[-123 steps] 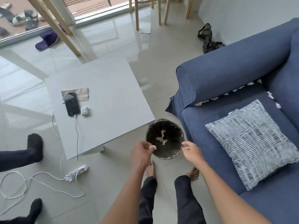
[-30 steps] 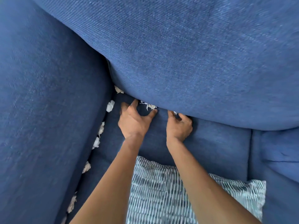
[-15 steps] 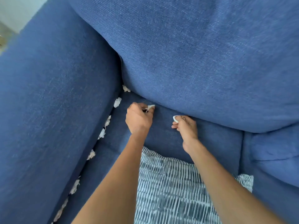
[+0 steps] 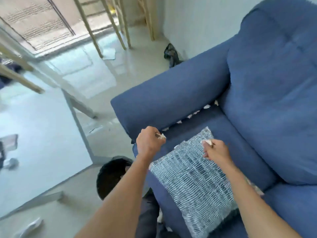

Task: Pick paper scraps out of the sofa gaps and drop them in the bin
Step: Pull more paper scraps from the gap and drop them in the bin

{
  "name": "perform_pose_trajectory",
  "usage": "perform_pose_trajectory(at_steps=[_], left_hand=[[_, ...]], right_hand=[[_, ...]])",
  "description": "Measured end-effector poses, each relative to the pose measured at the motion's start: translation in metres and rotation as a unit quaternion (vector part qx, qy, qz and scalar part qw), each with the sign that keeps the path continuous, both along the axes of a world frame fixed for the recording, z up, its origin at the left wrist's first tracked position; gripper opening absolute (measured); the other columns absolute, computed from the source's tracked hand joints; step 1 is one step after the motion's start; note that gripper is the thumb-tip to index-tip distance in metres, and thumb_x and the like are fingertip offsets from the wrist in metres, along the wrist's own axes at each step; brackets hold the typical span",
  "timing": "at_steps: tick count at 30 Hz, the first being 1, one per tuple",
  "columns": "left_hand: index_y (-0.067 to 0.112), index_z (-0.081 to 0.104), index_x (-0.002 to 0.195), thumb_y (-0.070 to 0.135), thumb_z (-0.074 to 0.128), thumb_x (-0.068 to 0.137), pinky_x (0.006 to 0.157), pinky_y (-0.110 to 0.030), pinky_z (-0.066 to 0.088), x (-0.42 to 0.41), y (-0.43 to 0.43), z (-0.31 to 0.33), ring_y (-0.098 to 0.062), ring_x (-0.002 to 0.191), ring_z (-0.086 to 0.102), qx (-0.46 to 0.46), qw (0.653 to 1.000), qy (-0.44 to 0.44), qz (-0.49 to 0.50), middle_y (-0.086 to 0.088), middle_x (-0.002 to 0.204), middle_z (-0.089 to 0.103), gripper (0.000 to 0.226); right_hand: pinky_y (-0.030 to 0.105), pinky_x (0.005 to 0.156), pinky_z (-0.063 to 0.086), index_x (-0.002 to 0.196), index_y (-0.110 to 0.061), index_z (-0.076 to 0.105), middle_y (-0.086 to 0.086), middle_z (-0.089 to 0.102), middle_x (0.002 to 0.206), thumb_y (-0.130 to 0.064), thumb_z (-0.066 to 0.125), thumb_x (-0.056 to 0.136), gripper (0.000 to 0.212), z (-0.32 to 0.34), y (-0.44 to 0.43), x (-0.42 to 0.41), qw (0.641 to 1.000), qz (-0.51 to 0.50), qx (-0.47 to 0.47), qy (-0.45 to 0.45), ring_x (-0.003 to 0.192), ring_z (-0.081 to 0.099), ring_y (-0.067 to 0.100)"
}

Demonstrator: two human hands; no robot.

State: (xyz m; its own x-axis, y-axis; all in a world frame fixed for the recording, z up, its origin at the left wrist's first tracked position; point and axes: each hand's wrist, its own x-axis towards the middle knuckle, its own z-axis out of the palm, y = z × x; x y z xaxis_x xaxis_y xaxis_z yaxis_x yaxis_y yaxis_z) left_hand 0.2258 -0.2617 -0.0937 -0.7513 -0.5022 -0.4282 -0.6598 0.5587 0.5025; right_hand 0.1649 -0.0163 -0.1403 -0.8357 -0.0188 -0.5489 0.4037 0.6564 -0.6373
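Observation:
My left hand (image 4: 148,142) is closed around a white paper scrap (image 4: 162,136) above the front corner of the blue sofa (image 4: 267,93). My right hand (image 4: 216,150) pinches another white scrap (image 4: 207,142) over the patterned cushion (image 4: 193,179). More white scraps (image 4: 192,115) line the gap between the armrest and the seat. The dark round bin (image 4: 111,176) stands on the floor below my left forearm, partly hidden by it.
A white low table (image 4: 42,148) fills the left side, close to the bin. A dark bag (image 4: 170,54) lies on the tiled floor behind the armrest. Wooden legs (image 4: 109,28) stand at the back. My dark trouser leg (image 4: 148,213) is beside the sofa front.
Both hands have pulled away from the back gap, each with a scrap, and moved left toward the sofa's front. The view has swung out to show the floor, table and bin.

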Motion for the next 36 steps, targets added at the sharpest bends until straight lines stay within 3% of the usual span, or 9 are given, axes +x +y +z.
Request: perform_pose_trajectory(at_steps=[2,4,8,11,15,20,24,27,36], left_hand=[[0.008,0.061,0.063,0.024,0.068,0.073,0.056,-0.032,0.045,0.062,-0.021,0.02,-0.028,0.06,0.055,-0.001,0.999,0.005,0.04,-0.007,0.061,0.064,0.02],[0.012,0.056,0.059,0.027,0.069,0.074,0.054,-0.032,0.042,0.119,-0.037,0.038,-0.027,0.061,0.058,-0.003,0.996,0.017,0.085,-0.002,0.059,0.061,0.025],[0.025,0.069,0.09,0.033,0.072,0.076,0.076,-0.03,0.053,0.212,-0.063,0.068,-0.018,0.089,0.068,0.004,0.987,0.024,0.161,0.005,0.091,0.073,0.017],[0.026,0.068,0.09,0.038,0.072,0.077,0.067,-0.024,0.041,0.27,-0.083,0.086,-0.017,0.091,0.066,-0.021,0.982,0.03,0.185,0.007,0.093,0.072,0.018],[0.026,0.069,0.085,0.047,0.072,0.079,0.062,-0.025,0.041,0.332,-0.108,0.098,-0.011,0.08,0.063,-0.008,0.974,0.02,0.224,0.01,0.081,0.068,0.022],[0.028,0.071,0.087,0.052,0.071,0.076,0.065,-0.022,0.044,0.372,-0.131,0.101,-0.007,0.08,0.066,0.007,0.967,0.034,0.252,0.01,0.085,0.071,0.026],[0.028,0.071,0.098,0.051,0.07,0.08,0.074,-0.023,0.046,0.397,-0.148,0.095,-0.01,0.09,0.067,0.011,0.963,0.031,0.266,0.009,0.095,0.071,0.029],[0.027,0.072,0.095,0.049,0.071,0.08,0.072,-0.023,0.047,0.409,-0.157,0.093,-0.01,0.086,0.067,0.01,0.958,0.032,0.284,0.01,0.09,0.072,0.027],[0.026,0.073,0.1,0.048,0.068,0.081,0.083,-0.026,0.051,0.41,-0.155,0.086,-0.012,0.096,0.068,0.018,0.947,0.024,0.319,0.006,0.101,0.074,0.03]], right_hand=[[0.038,0.054,0.057,0.078,-0.006,0.065,0.002,0.066,0.055,-0.024,0.063,0.096,0.026,0.025,-0.025,0.031,0.998,0.064,0.013,0.003,0.046,0.067,0.013],[0.041,0.06,0.058,0.069,-0.012,0.063,0.001,0.067,0.052,-0.031,0.061,0.096,0.033,0.05,-0.053,0.064,0.993,0.115,0.026,0.006,0.046,0.067,0.012],[0.041,0.063,0.059,0.066,-0.006,0.06,0.005,0.067,0.053,-0.035,0.058,0.094,0.04,0.088,-0.11,0.138,0.974,0.221,0.042,0.007,0.05,0.069,0.019],[0.033,0.053,0.048,0.061,-0.013,0.05,0.003,0.06,0.054,-0.025,0.061,0.087,0.03,0.103,-0.145,0.192,0.955,0.291,0.048,-0.005,0.05,0.06,0.023],[0.036,0.063,0.053,0.075,-0.014,0.066,0.002,0.067,0.067,-0.025,0.063,0.084,0.015,0.114,-0.186,0.234,0.928,0.367,0.064,-0.008,0.066,0.063,0.027],[0.035,0.066,0.059,0.073,-0.028,0.069,-0.005,0.07,0.066,-0.033,0.068,0.082,0.011,0.116,-0.232,0.252,0.917,0.39,0.079,0.019,0.067,0.068,0.022],[0.039,0.071,0.061,0.081,-0.029,0.069,-0.005,0.073,0.076,-0.04,0.065,0.079,0.012,0.106,-0.257,0.263,0.915,0.392,0.094,0.006,0.075,0.07,0.022],[0.04,0.074,0.06,0.084,-0.028,0.064,-0.004,0.072,0.08,-0.036,0.066,0.081,0.009,0.105,-0.27,0.274,0.921,0.381,0.084,0.01,0.078,0.068,0.021],[0.032,0.067,0.058,0.074,-0.022,0.064,0.0,0.071,0.068,-0.036,0.069,0.076,0.015,0.101,-0.281,0.275,0.916,0.386,0.109,0.001,0.067,0.068,0.021]])
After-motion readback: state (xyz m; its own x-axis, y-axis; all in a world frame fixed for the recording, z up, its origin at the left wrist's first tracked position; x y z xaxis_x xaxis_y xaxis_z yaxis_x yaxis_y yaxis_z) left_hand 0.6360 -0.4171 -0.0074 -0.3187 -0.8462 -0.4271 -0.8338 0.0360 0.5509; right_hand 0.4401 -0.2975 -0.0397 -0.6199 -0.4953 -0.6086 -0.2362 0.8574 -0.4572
